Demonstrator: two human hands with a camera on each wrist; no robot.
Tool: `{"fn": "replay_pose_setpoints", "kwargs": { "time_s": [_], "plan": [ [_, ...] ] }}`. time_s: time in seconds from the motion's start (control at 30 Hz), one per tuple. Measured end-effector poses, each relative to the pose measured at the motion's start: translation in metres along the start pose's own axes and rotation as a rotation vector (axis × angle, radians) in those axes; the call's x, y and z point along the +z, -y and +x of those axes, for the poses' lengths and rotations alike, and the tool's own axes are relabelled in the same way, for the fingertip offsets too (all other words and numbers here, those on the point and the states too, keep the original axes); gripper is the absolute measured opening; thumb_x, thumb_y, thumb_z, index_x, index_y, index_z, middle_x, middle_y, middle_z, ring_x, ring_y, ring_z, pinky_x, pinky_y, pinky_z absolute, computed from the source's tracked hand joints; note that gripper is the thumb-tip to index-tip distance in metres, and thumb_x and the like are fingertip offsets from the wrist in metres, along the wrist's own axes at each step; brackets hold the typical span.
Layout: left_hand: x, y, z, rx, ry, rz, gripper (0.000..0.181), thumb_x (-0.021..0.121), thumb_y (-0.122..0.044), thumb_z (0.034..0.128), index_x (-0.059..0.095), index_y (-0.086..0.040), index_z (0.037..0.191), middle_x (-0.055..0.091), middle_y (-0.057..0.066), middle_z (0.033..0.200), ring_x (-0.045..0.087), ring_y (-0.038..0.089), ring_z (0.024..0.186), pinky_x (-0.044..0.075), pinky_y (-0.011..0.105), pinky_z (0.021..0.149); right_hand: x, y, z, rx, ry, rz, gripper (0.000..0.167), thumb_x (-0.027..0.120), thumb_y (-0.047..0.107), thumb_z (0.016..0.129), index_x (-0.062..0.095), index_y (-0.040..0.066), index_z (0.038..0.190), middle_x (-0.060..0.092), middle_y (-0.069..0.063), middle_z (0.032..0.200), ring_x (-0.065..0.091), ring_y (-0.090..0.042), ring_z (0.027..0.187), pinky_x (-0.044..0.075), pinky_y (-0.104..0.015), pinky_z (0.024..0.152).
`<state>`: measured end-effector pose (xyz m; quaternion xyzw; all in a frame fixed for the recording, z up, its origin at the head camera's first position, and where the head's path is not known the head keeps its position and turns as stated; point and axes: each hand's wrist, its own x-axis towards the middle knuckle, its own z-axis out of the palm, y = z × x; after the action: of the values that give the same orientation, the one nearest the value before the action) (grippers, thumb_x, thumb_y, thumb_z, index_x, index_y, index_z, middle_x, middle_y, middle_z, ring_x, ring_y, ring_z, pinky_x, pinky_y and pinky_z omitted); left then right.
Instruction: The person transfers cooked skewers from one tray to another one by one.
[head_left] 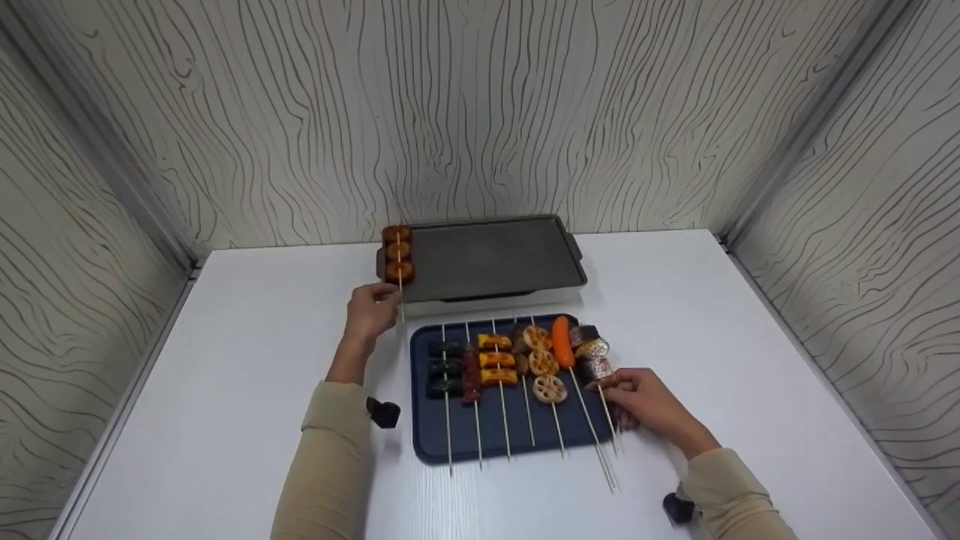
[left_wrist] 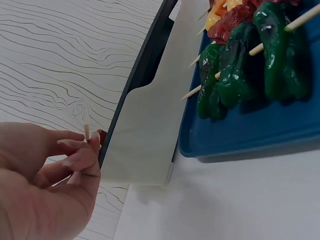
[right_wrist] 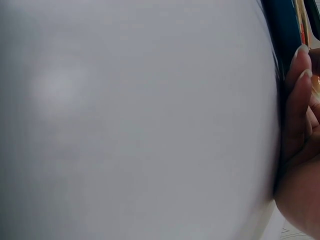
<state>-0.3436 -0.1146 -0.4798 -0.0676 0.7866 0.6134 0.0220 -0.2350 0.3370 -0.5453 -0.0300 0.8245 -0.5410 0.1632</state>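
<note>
In the head view my left hand (head_left: pixel 373 311) pinches the stick of a skewer with three browned round pieces (head_left: pixel 399 251), which lie along the left end of a dark griddle (head_left: pixel 487 259). The left wrist view shows that stick's tip between the thumb and fingers of the left hand (left_wrist: pixel 60 170). At the right edge of a blue tray (head_left: pixel 476 431), my right hand (head_left: pixel 649 401) has its thumb and fingers around the lowest part of a skewer with dark, silvery fish-like chunks (head_left: pixel 595 366). In the right wrist view the right hand (right_wrist: pixel 300 120) is mostly cut off.
Other skewers lie side by side on the tray: green peppers (head_left: pixel 445 367), red pieces (head_left: pixel 470 373), yellow pieces (head_left: pixel 497 360), brown pieces (head_left: pixel 521 352), lotus root slices (head_left: pixel 544 363) and an orange sausage (head_left: pixel 562 343). Their sticks overhang the tray's front edge. A patterned wall (head_left: pixel 480 112) stands behind the griddle.
</note>
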Motion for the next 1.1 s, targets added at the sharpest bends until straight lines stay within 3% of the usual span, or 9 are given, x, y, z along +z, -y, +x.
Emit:
{"fn": "replay_pose_setpoints", "kwargs": {
  "time_s": [0.17, 0.33, 0.43, 0.6, 0.8, 0.97, 1.1],
  "plan": [
    [0.001, 0.001, 0.003, 0.012, 0.045, -0.077, 0.031, 0.058, -0.003, 0.1010, 0.063, 0.014, 0.126, 0.065, 0.021, 0.104, 0.055, 0.010, 0.065, 0.048, 0.022, 0.058, 0.001, 0.002, -0.001, 0.006, -0.004, 0.023, 0.024, 0.062, 0.008, 0.099, 0.068, -0.008, 0.116, 0.061, 0.000, 0.062, 0.054, -0.009, 0.045, 0.047, -0.025, 0.044],
    [0.001, 0.002, 0.001, -0.004, 0.131, -0.170, 0.032, 0.056, -0.003, 0.1027, 0.059, 0.015, 0.130, 0.063, 0.025, 0.113, 0.057, 0.013, 0.073, 0.052, 0.026, 0.067, 0.002, 0.002, -0.001, -0.012, 0.001, 0.027, 0.024, 0.064, 0.008, 0.098, 0.069, -0.008, 0.115, 0.061, 0.000, 0.061, 0.054, -0.009, 0.045, 0.047, -0.025, 0.044],
    [0.000, 0.003, -0.003, -0.003, 0.178, -0.195, 0.032, 0.055, -0.003, 0.1035, 0.059, 0.015, 0.129, 0.064, 0.020, 0.109, 0.058, 0.014, 0.077, 0.053, 0.028, 0.071, 0.003, 0.002, -0.001, 0.000, -0.002, 0.017, 0.023, 0.064, 0.008, 0.097, 0.069, -0.007, 0.114, 0.061, 0.001, 0.060, 0.054, -0.009, 0.045, 0.047, -0.024, 0.044],
    [0.001, 0.002, -0.011, 0.052, 0.211, -0.195, 0.029, 0.055, 0.000, 0.1025, 0.060, 0.017, 0.125, 0.064, 0.010, 0.093, 0.057, 0.014, 0.073, 0.053, 0.029, 0.069, 0.001, 0.002, 0.000, 0.006, -0.010, 0.003, 0.023, 0.064, 0.007, 0.098, 0.069, -0.007, 0.114, 0.061, 0.000, 0.060, 0.054, -0.010, 0.045, 0.047, -0.024, 0.044],
    [-0.003, -0.003, -0.029, 0.094, 0.254, -0.167, 0.021, 0.056, -0.001, 0.1020, 0.062, 0.011, 0.118, 0.062, 0.014, 0.094, 0.059, 0.015, 0.073, 0.053, 0.026, 0.066, -0.001, 0.002, 0.000, 0.003, -0.008, -0.003, 0.023, 0.063, 0.009, 0.099, 0.068, -0.008, 0.114, 0.060, 0.001, 0.062, 0.054, -0.010, 0.046, 0.049, -0.027, 0.046],
    [-0.008, -0.005, -0.053, 0.147, 0.326, -0.094, 0.016, 0.055, -0.001, 0.1014, 0.061, 0.008, 0.114, 0.059, 0.015, 0.100, 0.062, 0.016, 0.075, 0.055, 0.028, 0.070, -0.001, 0.002, 0.000, 0.009, -0.004, -0.011, 0.024, 0.062, 0.009, 0.099, 0.068, -0.007, 0.117, 0.061, 0.000, 0.061, 0.054, -0.010, 0.046, 0.048, -0.027, 0.045],
    [-0.013, 0.002, -0.076, 0.183, 0.364, -0.026, 0.014, 0.055, 0.001, 0.0997, 0.061, 0.006, 0.111, 0.059, 0.016, 0.099, 0.064, 0.017, 0.073, 0.057, 0.031, 0.069, -0.002, 0.002, 0.000, 0.006, -0.003, -0.024, 0.024, 0.063, 0.009, 0.099, 0.069, -0.007, 0.115, 0.061, 0.001, 0.061, 0.054, -0.009, 0.046, 0.049, -0.026, 0.045]
  ]
}}
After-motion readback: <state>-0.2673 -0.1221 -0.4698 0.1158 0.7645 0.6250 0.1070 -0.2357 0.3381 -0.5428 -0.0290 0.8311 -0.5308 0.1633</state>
